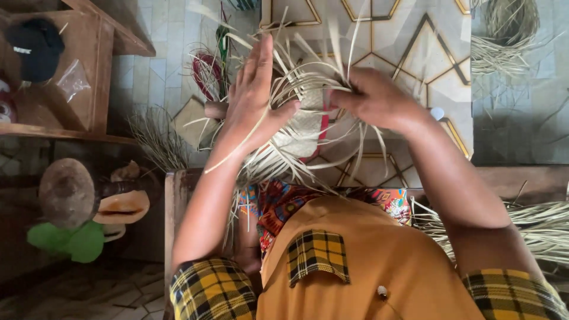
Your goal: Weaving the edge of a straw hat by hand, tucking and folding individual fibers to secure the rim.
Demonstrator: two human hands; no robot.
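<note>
Half-woven palm-leaf mat (pixel 305 133) sits over the person's lap, between both hands. Left hand (pixel 252 95) spread flat against loose strands; right hand (pixel 370 98) pinches strands closed. Probably light, springy, brittle; best gripped near the woven centre.

**Packaging and labelling: one item noted**

A clear plastic bag (pixel 73 81) is lying crumpled in the wooden shelf (pixel 101 71) compartment at upper left, just beside a dark cap (pixel 34 48) that is bearing a small white label. No signs or screens are showing.
</note>
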